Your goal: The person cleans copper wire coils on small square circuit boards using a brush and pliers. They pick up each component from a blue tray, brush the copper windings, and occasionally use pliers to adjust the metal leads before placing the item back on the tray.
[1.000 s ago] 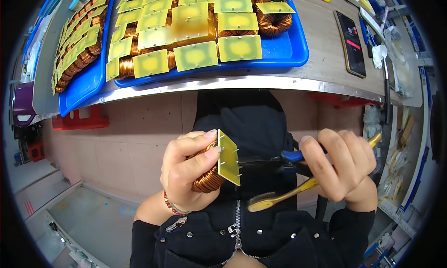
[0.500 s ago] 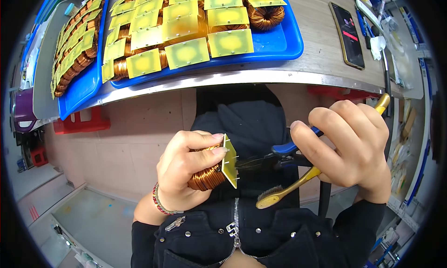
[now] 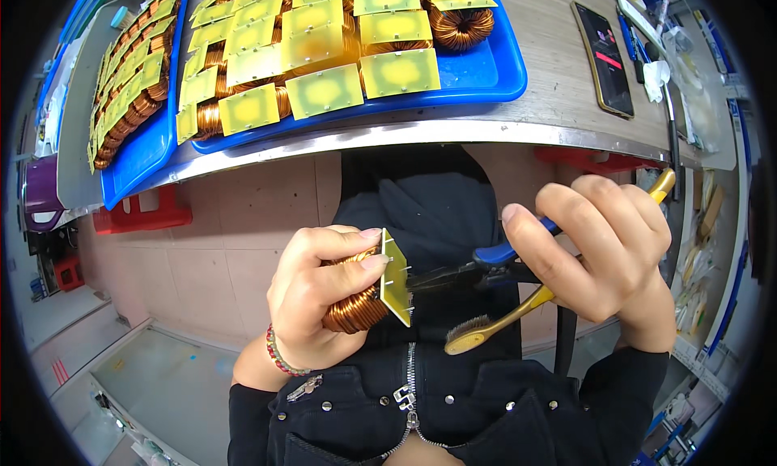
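Observation:
Near my lap, my left hand is closed around a copper-wound toroid coil. A square yellow-green board is fixed to the coil's end, its short metal pins facing right. My thumb and a finger rest at the board's edge. Closed in my right hand are two tools: a gold-yellow brush, bristle end low and left, and a blue-handled tool, perhaps pliers or cutters. Its dark, narrow front end points at the board's pins; against the dark clothing I cannot tell whether it touches them.
On the bench ahead, a blue tray carries rows of similar coils with boards. Another blue tray with coils stands left. A phone lies at the right, near assorted tools. A red stool and a purple mug are at the left.
My left hand and the coil have shifted slightly left, and the board's pinned face has turned a little more into view. My right hand with both tools has barely moved.

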Available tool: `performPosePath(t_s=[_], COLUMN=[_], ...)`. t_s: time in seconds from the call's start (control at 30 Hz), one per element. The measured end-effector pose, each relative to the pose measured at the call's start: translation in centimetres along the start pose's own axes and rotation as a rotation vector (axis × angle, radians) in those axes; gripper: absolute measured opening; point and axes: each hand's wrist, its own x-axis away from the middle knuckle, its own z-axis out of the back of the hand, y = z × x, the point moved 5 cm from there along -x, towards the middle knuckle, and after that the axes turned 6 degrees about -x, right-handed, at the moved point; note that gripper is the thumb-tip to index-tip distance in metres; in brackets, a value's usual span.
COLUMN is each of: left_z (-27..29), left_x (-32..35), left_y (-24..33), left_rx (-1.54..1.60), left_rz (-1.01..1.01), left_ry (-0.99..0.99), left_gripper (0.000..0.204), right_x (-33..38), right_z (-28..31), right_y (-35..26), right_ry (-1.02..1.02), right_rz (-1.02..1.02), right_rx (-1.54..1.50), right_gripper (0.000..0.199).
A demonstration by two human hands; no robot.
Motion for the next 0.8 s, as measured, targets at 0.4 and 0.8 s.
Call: performPosePath(t_s=[0.4, 0.8], left_z=[-0.1, -0.7], left_x=[-0.2, 0.0], left_y=[-0.4, -1.7], left_rx=[0.016, 0.700], left_rz=[0.109, 0.549], left_ry=[0.003, -0.012], left_gripper=[0.048, 0.057], right_x=[-0.1, -0.1], right_z=[-0.2, 0.1], right_y=[1.6, 1.9], right_ry=[-0.174, -0.154], right_rz=[-0.076, -0.057], right_rx=[-0.233, -0.194], right_gripper=[0.027, 0.027])
